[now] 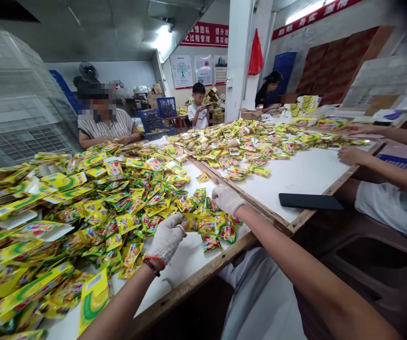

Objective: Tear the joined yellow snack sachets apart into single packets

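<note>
My left hand (pixel 166 238), in a white knit glove with a red cuff, is closed with thumb and fingertips pressed together. A yellow piece (pixel 191 222) lies right at those fingertips; whether it is held I cannot tell. Across from it, my right hand (pixel 227 199), gloved too, curls its fingers down beside the small candy packets; what they grip is hidden. Several shiny yellow-green packets (pixel 210 242) with red prints lie between and below the hands. Left of them spreads a big heap of packets (pixel 118 224), mixed with flat yellow cartons (pixel 95 297) with green swirls.
A wooden strip (pixel 239 191) divides the white tabletop (pixel 302 170), and a raised wooden edge (pixel 203 278) runs along the front. A black phone (pixel 309 201) lies at right. Another person's hands (pixel 354 156) are at the right edge; other people sit across the table.
</note>
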